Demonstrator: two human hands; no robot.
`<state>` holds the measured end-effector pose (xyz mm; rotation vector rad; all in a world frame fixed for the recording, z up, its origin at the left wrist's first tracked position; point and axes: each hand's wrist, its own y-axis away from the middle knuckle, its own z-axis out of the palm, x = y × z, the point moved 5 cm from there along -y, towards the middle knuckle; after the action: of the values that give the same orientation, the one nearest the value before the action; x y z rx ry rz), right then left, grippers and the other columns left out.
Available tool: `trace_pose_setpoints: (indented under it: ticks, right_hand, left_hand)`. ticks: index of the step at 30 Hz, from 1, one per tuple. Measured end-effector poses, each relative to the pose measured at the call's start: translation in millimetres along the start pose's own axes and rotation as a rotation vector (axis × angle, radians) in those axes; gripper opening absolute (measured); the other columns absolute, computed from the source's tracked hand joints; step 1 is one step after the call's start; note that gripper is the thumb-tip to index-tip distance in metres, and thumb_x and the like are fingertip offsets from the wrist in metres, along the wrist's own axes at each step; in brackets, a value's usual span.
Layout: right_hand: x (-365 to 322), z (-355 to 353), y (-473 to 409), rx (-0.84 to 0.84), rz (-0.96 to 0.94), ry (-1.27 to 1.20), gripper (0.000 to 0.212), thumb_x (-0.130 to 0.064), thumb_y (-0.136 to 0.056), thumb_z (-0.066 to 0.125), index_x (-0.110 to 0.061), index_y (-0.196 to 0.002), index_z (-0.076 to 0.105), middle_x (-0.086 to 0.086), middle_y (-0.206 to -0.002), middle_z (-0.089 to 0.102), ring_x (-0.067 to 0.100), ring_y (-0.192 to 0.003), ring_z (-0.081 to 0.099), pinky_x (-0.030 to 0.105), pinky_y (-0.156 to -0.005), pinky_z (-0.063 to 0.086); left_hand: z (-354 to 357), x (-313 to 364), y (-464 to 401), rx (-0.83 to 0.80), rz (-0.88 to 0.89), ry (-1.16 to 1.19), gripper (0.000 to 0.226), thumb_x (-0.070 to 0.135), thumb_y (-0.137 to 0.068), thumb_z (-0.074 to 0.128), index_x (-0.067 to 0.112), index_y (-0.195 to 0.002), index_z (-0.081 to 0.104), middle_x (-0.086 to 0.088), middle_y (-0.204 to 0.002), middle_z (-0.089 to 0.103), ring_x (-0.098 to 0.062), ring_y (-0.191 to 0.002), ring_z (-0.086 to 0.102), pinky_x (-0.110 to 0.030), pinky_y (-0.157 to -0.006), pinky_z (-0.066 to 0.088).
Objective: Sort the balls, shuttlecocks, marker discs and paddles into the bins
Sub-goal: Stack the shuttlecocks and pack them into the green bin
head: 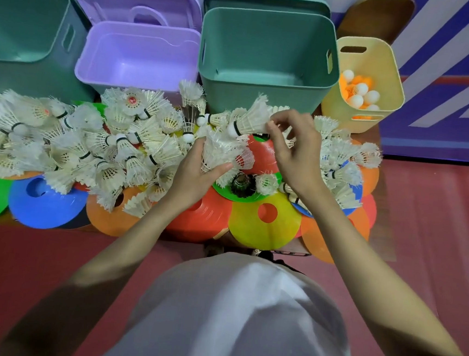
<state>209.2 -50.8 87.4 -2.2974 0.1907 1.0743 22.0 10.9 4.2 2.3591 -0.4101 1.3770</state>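
Note:
A heap of white shuttlecocks (83,139) covers coloured marker discs on a low table. My left hand (197,171) grips a bunch of shuttlecocks (221,151) at the table's middle. Above it my right hand (292,146) pinches the feather end of one shuttlecock (249,119), which lies sideways with its cork to the left. A yellow disc (263,223), an orange-red disc (204,215) and a blue disc (44,203) lie along the front edge. A dark shuttlecock (244,183) sits on a green disc (234,196).
Behind the table stand a green bin (266,64) with nothing visible inside, a purple bin (139,56), another green bin (22,31) at the left, and a small yellow bin (379,62) with several white and orange balls (360,92). No paddles are visible.

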Motion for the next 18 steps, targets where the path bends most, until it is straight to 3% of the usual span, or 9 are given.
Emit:
trace_pose_setpoints:
  ticks: [3,4,6,10,13,15,18]
  right_hand:
    - [-6,13,2,-0.216,-0.041,-0.018,0.012,-0.014,-0.093,0.058,-0.008,-0.085,0.064,-0.006,-0.080,0.061,0.014,-0.080,0.048,0.022,-0.074,0.036]
    - [-6,20,4,-0.305,-0.041,-0.010,0.012,-0.016,-0.093,0.058,-0.009,-0.086,0.064,-0.008,-0.079,0.060,0.013,-0.079,0.047,0.019,-0.073,0.034]
    - [-2,31,8,-0.412,-0.018,-0.023,0.012,-0.018,-0.093,0.059,-0.010,-0.087,0.065,-0.014,-0.077,0.057,0.010,-0.076,0.047,0.016,-0.071,0.033]
    - [5,35,7,-0.413,0.069,-0.087,0.010,-0.021,-0.089,0.066,-0.013,-0.087,0.072,-0.012,-0.082,0.065,0.014,-0.079,0.051,0.019,-0.068,0.038]
    - [11,32,8,-0.397,0.108,-0.081,0.020,-0.028,-0.085,0.071,-0.014,-0.099,0.073,-0.006,-0.095,0.070,0.016,-0.084,0.057,0.023,-0.069,0.044]
    - [18,27,11,-0.348,0.146,-0.092,0.028,-0.032,-0.088,0.067,-0.013,-0.109,0.069,-0.003,-0.103,0.069,0.009,-0.086,0.059,0.017,-0.071,0.044]
    - [40,18,22,-0.224,0.233,-0.018,0.021,-0.021,-0.093,0.060,-0.009,-0.109,0.066,0.003,-0.104,0.066,0.004,-0.081,0.056,0.011,-0.069,0.041]
  left_hand:
    - [3,5,-1,0.003,0.031,-0.031,0.059,0.040,-0.084,0.072,0.019,-0.131,0.045,0.014,-0.126,0.056,0.008,-0.115,0.050,-0.019,-0.100,0.041]
    - [4,7,-1,0.004,0.044,-0.033,0.051,0.034,-0.084,0.072,0.020,-0.126,0.047,0.015,-0.120,0.058,0.011,-0.109,0.053,-0.017,-0.096,0.043]
    - [4,10,-2,0.020,0.065,-0.027,0.052,0.032,-0.083,0.074,0.016,-0.125,0.049,0.010,-0.115,0.061,0.001,-0.107,0.058,-0.025,-0.093,0.048]
    - [-1,9,-3,0.032,0.053,-0.023,0.072,0.047,-0.078,0.074,0.014,-0.135,0.043,0.000,-0.130,0.057,-0.014,-0.121,0.053,-0.040,-0.102,0.045]
    - [-2,10,-2,0.034,0.035,-0.011,0.069,0.044,-0.080,0.073,0.014,-0.135,0.043,0.000,-0.131,0.057,-0.014,-0.121,0.053,-0.043,-0.102,0.045]
    - [-3,6,-4,0.048,0.015,0.020,0.072,0.048,-0.078,0.074,0.016,-0.135,0.043,0.002,-0.130,0.058,-0.012,-0.120,0.055,-0.044,-0.102,0.046]
    - [-5,-1,-5,0.057,-0.030,0.043,0.092,0.066,-0.069,0.072,0.020,-0.141,0.037,0.002,-0.139,0.052,-0.014,-0.128,0.050,-0.044,-0.106,0.043]
